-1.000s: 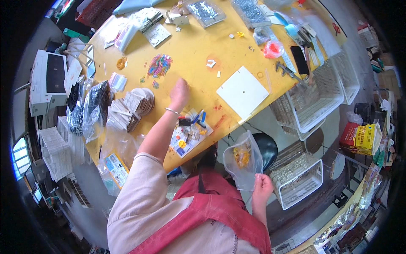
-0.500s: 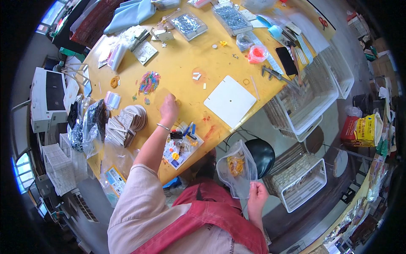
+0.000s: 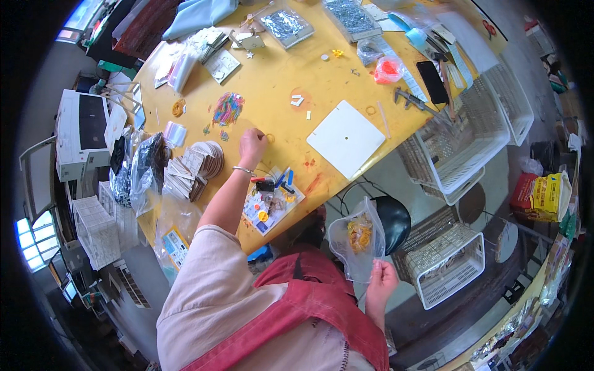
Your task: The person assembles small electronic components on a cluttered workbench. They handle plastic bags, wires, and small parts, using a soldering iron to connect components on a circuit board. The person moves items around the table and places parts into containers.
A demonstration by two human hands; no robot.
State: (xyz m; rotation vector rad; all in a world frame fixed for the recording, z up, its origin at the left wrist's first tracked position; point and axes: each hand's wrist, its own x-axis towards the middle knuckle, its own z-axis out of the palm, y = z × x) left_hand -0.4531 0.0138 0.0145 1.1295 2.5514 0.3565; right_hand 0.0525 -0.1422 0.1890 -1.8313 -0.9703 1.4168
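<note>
My left hand (image 3: 251, 146) reaches out over the yellow table (image 3: 278, 80), fingers pinched on a small yellow ring (image 3: 270, 137) lying on the tabletop. A pile of colourful small pieces (image 3: 228, 108) lies just beyond it. My right hand (image 3: 380, 285) is down beside my body, off the table edge, gripping a clear plastic bag (image 3: 357, 241) with yellow rings inside. A white square board (image 3: 345, 138) rests on the table to the right of my left hand.
A stack of round tan discs (image 3: 195, 168) and a printed sheet with pens (image 3: 270, 198) lie near the table edge. White wire baskets (image 3: 461, 145) (image 3: 445, 263) stand at the right, a black stool (image 3: 391, 219) below the table, a printer (image 3: 80, 133) at the left.
My left hand has stayed on the tabletop near the colourful pieces, closing onto a small ring. The right hand keeps the bag held up; the view shifted slightly.
</note>
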